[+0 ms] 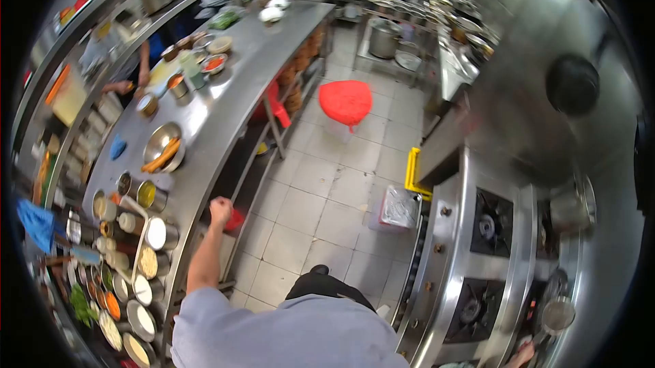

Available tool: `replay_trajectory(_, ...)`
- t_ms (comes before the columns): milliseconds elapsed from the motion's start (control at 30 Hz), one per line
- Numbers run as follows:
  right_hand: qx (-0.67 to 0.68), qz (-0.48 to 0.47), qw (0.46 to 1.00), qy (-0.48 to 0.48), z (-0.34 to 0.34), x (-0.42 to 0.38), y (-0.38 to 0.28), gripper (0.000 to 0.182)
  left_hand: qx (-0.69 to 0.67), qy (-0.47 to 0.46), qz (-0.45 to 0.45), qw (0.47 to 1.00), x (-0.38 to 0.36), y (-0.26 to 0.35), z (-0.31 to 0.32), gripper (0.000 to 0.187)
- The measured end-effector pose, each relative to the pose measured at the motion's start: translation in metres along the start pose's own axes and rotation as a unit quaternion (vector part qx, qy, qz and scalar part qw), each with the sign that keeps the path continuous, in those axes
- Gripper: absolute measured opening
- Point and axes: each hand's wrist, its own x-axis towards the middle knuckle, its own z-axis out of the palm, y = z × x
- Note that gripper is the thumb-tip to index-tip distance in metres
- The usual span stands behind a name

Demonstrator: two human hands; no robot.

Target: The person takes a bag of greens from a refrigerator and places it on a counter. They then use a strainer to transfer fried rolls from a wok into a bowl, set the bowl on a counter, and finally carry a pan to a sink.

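Note:
My left hand [221,210] is closed in a fist beside the front edge of the long steel counter [273,71], and nothing shows in it. Just past it, lower down, is a red item [235,220] whose kind I cannot make out. At the bottom right, partly cut off by the frame, my right hand [523,354] is closed by the handle of a round mesh strainer [558,315]. The strainer lies over the back of the stove [437,286], and the hand appears to grip its handle.
On the counter stand a steel bowl [164,144] with long orange-brown pieces and several food tins. A red-covered bin [345,102] and a film-covered tub [399,205] stand on the tiled floor [327,197]. Across the counter a person's hand [142,80] is at work.

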Motion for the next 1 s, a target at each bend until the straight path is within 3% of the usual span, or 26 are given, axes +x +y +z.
replay_trajectory(33, 0.016, -0.064, 0.998, 0.010, -0.012, 0.049, 0.040, 0.023, 0.061, -0.026, -0.001, 0.998, -0.025, -0.008, 0.019, 0.017)
replay_trajectory(67, 0.095, -0.137, 0.986, -0.009, -0.008, -0.020, 0.015, 0.023, 0.129, -0.102, -0.017, 0.986, -0.059, 0.010, 0.033, 0.013)
replay_trajectory(100, 0.033, -0.176, 0.983, 0.026, -0.016, -0.007, 0.029, 0.018, 0.148, -0.210, -0.046, 0.965, -0.073, -0.005, 0.047, 0.013)
replay_trajectory(133, -0.045, -0.148, 0.988, 0.011, -0.025, -0.018, 0.022, 0.033, 0.150, -0.305, -0.050, 0.939, -0.070, -0.055, 0.060, 0.011)
replay_trajectory(167, -0.138, -0.162, 0.976, 0.034, -0.020, -0.065, -0.015, 0.033, 0.194, -0.356, -0.057, 0.912, -0.093, -0.049, 0.074, 0.012)
replay_trajectory(200, -0.150, -0.205, 0.963, 0.094, -0.018, -0.085, -0.023, 0.033, 0.223, -0.424, -0.067, 0.875, -0.101, -0.066, 0.087, 0.015)
replay_trajectory(233, -0.129, -0.126, 0.983, 0.045, -0.036, -0.063, -0.010, 0.035, 0.181, -0.468, -0.076, 0.861, -0.110, -0.080, 0.096, 0.016)
replay_trajectory(267, -0.143, -0.183, 0.969, 0.087, -0.050, -0.023, 0.030, 0.036, 0.176, -0.476, -0.115, 0.854, -0.143, -0.055, 0.107, 0.009)
replay_trajectory(300, -0.145, -0.201, 0.963, 0.104, -0.050, -0.044, 0.013, 0.037, 0.201, -0.486, -0.119, 0.842, -0.161, -0.047, 0.117, 0.006)
replay_trajectory(333, -0.128, -0.158, 0.974, 0.105, -0.053, -0.049, 0.005, 0.035, 0.219, -0.499, -0.130, 0.829, -0.177, -0.041, 0.125, 0.006)
replay_trajectory(367, -0.192, -0.187, 0.951, 0.154, -0.054, -0.057, -0.002, 0.031, 0.234, -0.502, -0.144, 0.820, -0.190, -0.037, 0.131, 0.006)
replay_trajectory(467, -0.237, -0.177, 0.943, 0.153, -0.068, -0.060, -0.015, 0.024, 0.286, -0.512, -0.131, 0.799, -0.211, -0.029, 0.141, 0.008)
replay_trajectory(633, -0.272, -0.205, 0.920, 0.195, -0.084, -0.051, -0.008, 0.021, 0.299, -0.491, -0.111, 0.811, -0.215, -0.027, 0.143, 0.010)
replay_trajectory(733, -0.290, -0.168, 0.921, 0.197, -0.086, -0.045, -0.011, 0.024, 0.282, -0.485, -0.104, 0.821, -0.224, -0.018, 0.141, 0.009)
replay_trajectory(833, -0.324, -0.115, 0.924, 0.168, -0.086, -0.024, -0.009, 0.024, 0.277, -0.485, -0.110, 0.822, -0.233, -0.021, 0.136, 0.008)
replay_trajectory(867, -0.325, -0.161, 0.914, 0.184, -0.084, -0.001, 0.008, 0.022, 0.278, -0.485, -0.115, 0.821, -0.237, -0.023, 0.133, 0.008)
replay_trajectory(967, -0.208, 0.011, 0.977, 0.045, -0.078, 0.027, -0.005, 0.019, 0.293, -0.487, -0.123, 0.814, -0.249, -0.032, 0.124, 0.007)
replay_trajectory(1000, -0.150, 0.008, 0.989, 0.010, -0.074, 0.036, 0.001, 0.017, 0.287, -0.489, -0.125, 0.814, -0.254, -0.035, 0.119, 0.007)
